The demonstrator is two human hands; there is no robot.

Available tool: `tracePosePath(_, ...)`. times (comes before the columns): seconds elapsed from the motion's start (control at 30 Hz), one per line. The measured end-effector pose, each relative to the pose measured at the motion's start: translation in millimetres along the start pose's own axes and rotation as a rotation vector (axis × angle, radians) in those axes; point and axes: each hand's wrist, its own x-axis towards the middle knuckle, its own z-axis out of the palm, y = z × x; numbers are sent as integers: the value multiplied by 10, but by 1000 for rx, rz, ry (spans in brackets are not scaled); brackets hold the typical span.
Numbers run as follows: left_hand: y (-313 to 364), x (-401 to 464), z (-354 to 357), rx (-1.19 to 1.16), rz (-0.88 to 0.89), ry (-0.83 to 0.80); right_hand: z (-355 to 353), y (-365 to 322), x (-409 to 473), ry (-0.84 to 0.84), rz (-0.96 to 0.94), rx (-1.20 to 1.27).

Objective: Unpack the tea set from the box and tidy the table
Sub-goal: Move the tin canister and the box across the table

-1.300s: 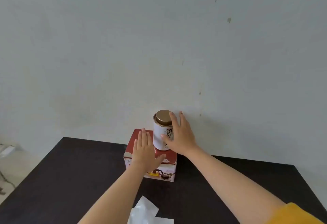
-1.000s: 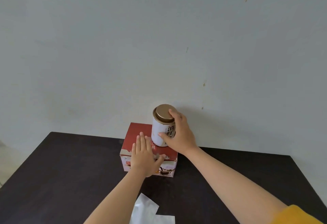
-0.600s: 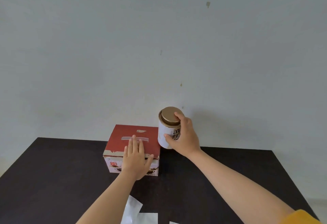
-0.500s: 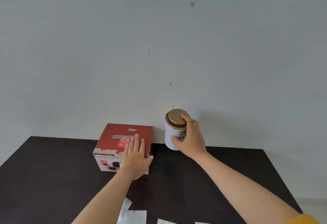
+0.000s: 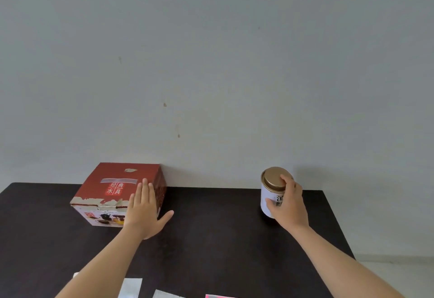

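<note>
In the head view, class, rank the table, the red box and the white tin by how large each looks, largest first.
1. The table, widest by far.
2. The red box.
3. The white tin, clearly smallest; box and tin sit about equally far back, so the order is safe.

There is one red box (image 5: 117,189) on the one dark table (image 5: 211,239). There is one white tea tin (image 5: 271,194), and it has one gold lid (image 5: 273,177). There are two hands: one left hand (image 5: 144,213) and one right hand (image 5: 290,206). At the near edge of the table there are three white paper bits that show only partly (image 5: 130,287), and one small pink thing (image 5: 218,296), cut off by the edge.
</note>
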Motion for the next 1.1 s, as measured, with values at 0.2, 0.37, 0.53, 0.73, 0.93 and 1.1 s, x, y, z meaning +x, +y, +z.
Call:
tracePosePath(0.2,-25,33,91,-35,-10,40,99,253,115,46,82,45)
tracePosePath(0.37,-28,47,155,-48,-14,71,101,412,173,122,153,57)
tracePosePath(0.53,-30,48,169,-57,-9,83,34,509,265,149,167,2)
tracePosePath(0.73,-39,50,174,-53,-3,81,-45,485,246,94,182,-82)
tracePosePath(0.93,-20,39,107,-93,6,72,-166,231,47,98,133,-215)
tracePosePath(1.1,-72,-2,-41,-240,30,17,-180,-191,-236,106,83,-319)
